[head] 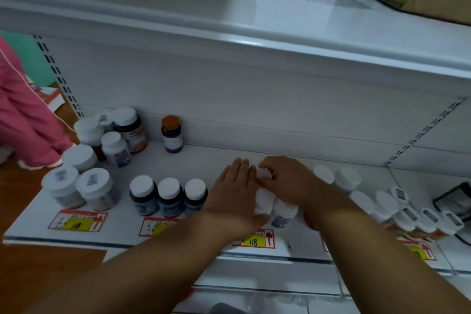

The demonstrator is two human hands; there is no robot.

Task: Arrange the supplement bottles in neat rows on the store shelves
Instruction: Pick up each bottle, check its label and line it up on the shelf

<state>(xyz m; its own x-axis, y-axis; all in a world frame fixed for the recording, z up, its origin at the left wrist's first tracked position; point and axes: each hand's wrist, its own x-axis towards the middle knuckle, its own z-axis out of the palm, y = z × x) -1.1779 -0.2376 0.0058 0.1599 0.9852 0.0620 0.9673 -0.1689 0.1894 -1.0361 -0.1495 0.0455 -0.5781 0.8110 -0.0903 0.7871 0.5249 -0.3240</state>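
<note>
On the white shelf (204,158), my left hand (235,191) lies with straight fingers against the left side of a small group of white-capped supplement bottles (263,202). My right hand (285,178) curls its fingers over the cap of the rear bottle (263,173) in that group. A blue-labelled bottle (283,214) stands at the front right of the group, under my right wrist. Left of my hands, three dark blue bottles (169,196) stand in a row at the shelf front.
A loose cluster of white-capped bottles (102,150) and two wide jars (79,188) fill the shelf's left end. An orange-capped bottle (172,134) stands alone at the back. More bottles (382,201) crowd the right. A person in pink (23,115) stands left. Price tags (254,239) line the edge.
</note>
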